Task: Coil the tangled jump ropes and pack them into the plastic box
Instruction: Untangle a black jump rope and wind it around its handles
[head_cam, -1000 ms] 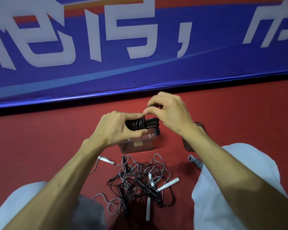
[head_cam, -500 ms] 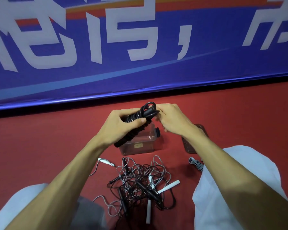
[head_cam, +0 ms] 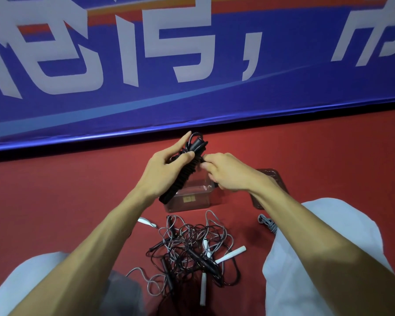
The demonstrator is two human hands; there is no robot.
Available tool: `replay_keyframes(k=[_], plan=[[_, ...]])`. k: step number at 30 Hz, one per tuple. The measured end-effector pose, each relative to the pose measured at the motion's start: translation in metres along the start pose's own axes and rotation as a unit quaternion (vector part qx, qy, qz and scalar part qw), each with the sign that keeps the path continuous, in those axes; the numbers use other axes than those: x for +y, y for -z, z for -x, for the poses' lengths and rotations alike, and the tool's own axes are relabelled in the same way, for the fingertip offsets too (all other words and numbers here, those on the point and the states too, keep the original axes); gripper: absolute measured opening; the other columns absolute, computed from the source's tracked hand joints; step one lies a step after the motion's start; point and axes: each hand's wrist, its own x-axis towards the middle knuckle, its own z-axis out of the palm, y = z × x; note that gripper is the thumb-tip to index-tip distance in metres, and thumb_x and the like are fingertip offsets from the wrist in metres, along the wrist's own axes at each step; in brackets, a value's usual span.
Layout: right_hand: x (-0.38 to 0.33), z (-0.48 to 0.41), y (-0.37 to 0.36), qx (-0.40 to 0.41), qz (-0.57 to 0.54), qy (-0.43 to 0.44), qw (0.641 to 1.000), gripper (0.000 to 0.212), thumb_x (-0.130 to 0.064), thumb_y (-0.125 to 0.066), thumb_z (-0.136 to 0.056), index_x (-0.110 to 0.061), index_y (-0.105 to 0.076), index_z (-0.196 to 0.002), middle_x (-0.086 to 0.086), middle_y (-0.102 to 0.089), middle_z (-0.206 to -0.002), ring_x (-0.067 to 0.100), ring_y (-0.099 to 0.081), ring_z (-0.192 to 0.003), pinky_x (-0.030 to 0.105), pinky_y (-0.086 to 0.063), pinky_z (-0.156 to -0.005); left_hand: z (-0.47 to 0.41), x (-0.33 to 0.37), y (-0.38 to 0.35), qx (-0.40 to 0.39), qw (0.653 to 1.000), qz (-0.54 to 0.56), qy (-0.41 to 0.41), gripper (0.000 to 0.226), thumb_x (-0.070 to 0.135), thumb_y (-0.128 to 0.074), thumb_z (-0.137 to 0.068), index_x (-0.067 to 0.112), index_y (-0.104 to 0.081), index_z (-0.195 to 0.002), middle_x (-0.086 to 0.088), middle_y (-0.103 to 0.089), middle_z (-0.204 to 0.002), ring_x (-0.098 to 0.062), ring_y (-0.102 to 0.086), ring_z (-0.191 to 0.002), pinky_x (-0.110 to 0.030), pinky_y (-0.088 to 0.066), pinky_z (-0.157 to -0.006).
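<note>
My left hand point(head_cam: 163, 173) grips a black jump rope point(head_cam: 184, 173) wound into a tight bundle, tilted with its looped end up and its handle end down. My right hand point(head_cam: 226, 171) pinches the black cord at the bundle's upper right side. Both hands hover above a clear plastic box point(head_cam: 188, 199) standing open on the red floor. In front of the box lies a tangled pile of black and grey jump ropes point(head_cam: 192, 252) with white handles point(head_cam: 232, 255).
The box's lid point(head_cam: 270, 179) lies on the floor to the right, partly behind my right forearm. A loose grey rope end point(head_cam: 267, 223) lies near my right knee. A blue banner point(head_cam: 192, 76) runs along the back. My knees flank the pile.
The bundle rose and tipped from lying level over the box to a steep tilt, looped end up. My right hand moved from the top of the bundle to its right side.
</note>
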Motion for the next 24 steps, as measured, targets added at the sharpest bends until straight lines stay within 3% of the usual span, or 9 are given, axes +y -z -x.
replay_keyframes(k=[4, 7, 10, 12, 15, 19, 20, 23, 24], plan=[[0.001, 0.000, -0.001, 0.001, 0.032, -0.019, 0.999, 0.035, -0.027, -0.044, -0.102, -0.018, -0.052, -0.070, 0.003, -0.054, -0.067, 0.022, -0.048, -0.057, 0.033, -0.039, -0.058, 0.000, -0.003, -0.003, 0.014, 0.999, -0.030, 0.013, 0.032, 0.033, -0.061, -0.093, 0.045, -0.063, -0.123, 0.004, -0.071, -0.077, -0.018, -0.062, -0.057, -0.034, -0.054, -0.056], [-0.002, -0.001, -0.001, 0.037, 0.015, -0.002, 0.999, 0.026, -0.026, -0.047, -0.101, -0.014, -0.065, -0.086, 0.009, -0.065, -0.074, 0.030, -0.059, -0.067, 0.038, -0.047, -0.064, -0.001, 0.000, -0.003, 0.048, 0.998, 0.007, 0.036, 0.017, 0.031, -0.056, -0.096, 0.033, -0.072, -0.098, 0.000, -0.071, -0.071, -0.019, -0.062, -0.059, -0.035, -0.052, -0.055], [-0.004, -0.002, -0.002, 0.110, -0.025, 0.032, 0.993, 0.020, -0.019, -0.058, -0.094, -0.016, -0.069, -0.111, -0.008, -0.069, -0.079, 0.009, -0.063, -0.069, 0.019, -0.047, -0.065, -0.003, 0.002, 0.001, 0.085, 0.989, 0.087, 0.089, 0.021, 0.025, -0.054, -0.097, 0.020, -0.070, -0.085, -0.006, -0.069, -0.066, -0.023, -0.060, -0.058, -0.030, -0.048, -0.050], [-0.006, -0.001, -0.005, 0.186, -0.097, 0.053, 0.976, 0.017, -0.012, -0.066, -0.089, -0.016, -0.069, -0.105, -0.014, -0.065, -0.074, -0.002, -0.060, -0.056, 0.008, -0.044, -0.061, -0.003, 0.004, 0.003, 0.093, 0.978, 0.137, 0.123, 0.023, 0.024, -0.053, -0.097, 0.011, -0.068, -0.085, -0.012, -0.066, -0.065, -0.024, -0.059, -0.052, -0.029, -0.047, -0.047], [-0.010, -0.001, -0.010, 0.276, -0.218, 0.053, 0.935, 0.017, -0.005, -0.071, -0.082, -0.015, -0.061, -0.092, -0.002, -0.069, -0.069, 0.008, -0.066, -0.051, 0.019, -0.053, -0.056, -0.002, 0.008, 0.005, 0.088, 0.966, 0.182, 0.159, 0.028, 0.027, -0.052, -0.096, 0.003, -0.065, -0.088, -0.016, -0.065, -0.065, -0.024, -0.057, -0.045, -0.028, -0.047, -0.044], [-0.012, -0.004, -0.010, 0.328, -0.342, 0.041, 0.880, 0.023, -0.005, -0.073, -0.082, -0.014, -0.058, -0.096, -0.001, -0.062, -0.066, 0.013, -0.065, -0.052, 0.040, -0.060, -0.058, 0.000, 0.013, 0.004, 0.066, 0.960, 0.208, 0.177, 0.029, 0.028, -0.051, -0.096, 0.002, -0.063, -0.091, -0.017, -0.064, -0.064, -0.023, -0.057, -0.043, -0.025, -0.047, -0.040], [-0.010, -0.005, -0.010, 0.334, -0.322, 0.040, 0.885, 0.022, -0.008, -0.072, -0.084, -0.013, -0.060, -0.102, 0.001, -0.061, -0.069, 0.013, -0.066, -0.053, 0.037, -0.060, -0.057, 0.000, 0.013, 0.004, 0.063, 0.960, 0.208, 0.178, 0.029, 0.028, -0.050, -0.096, 0.002, -0.063, -0.091, -0.017, -0.064, -0.065, -0.024, -0.057, -0.044, -0.025, -0.047, -0.040], [-0.005, -0.005, -0.008, 0.332, -0.217, 0.046, 0.917, 0.029, -0.018, -0.068, -0.090, -0.015, -0.062, -0.118, 0.019, -0.058, -0.087, 0.020, -0.070, -0.061, 0.011, -0.047, -0.051, 0.000, 0.011, 0.003, 0.065, 0.965, 0.189, 0.171, 0.028, 0.027, -0.051, -0.095, 0.002, -0.064, -0.091, -0.017, -0.065, -0.067, -0.024, -0.057, -0.047, -0.026, -0.048, -0.042], [-0.003, -0.005, -0.008, 0.324, -0.199, 0.049, 0.924, 0.029, -0.019, -0.067, -0.091, -0.016, -0.063, -0.119, 0.020, -0.055, -0.091, 0.021, -0.070, -0.063, 0.009, -0.046, -0.051, -0.001, 0.010, 0.002, 0.066, 0.967, 0.183, 0.165, 0.027, 0.026, -0.051, -0.095, 0.003, -0.064, -0.090, -0.017, -0.065, -0.067, -0.024, -0.057, -0.048, -0.027, -0.047, -0.044]])
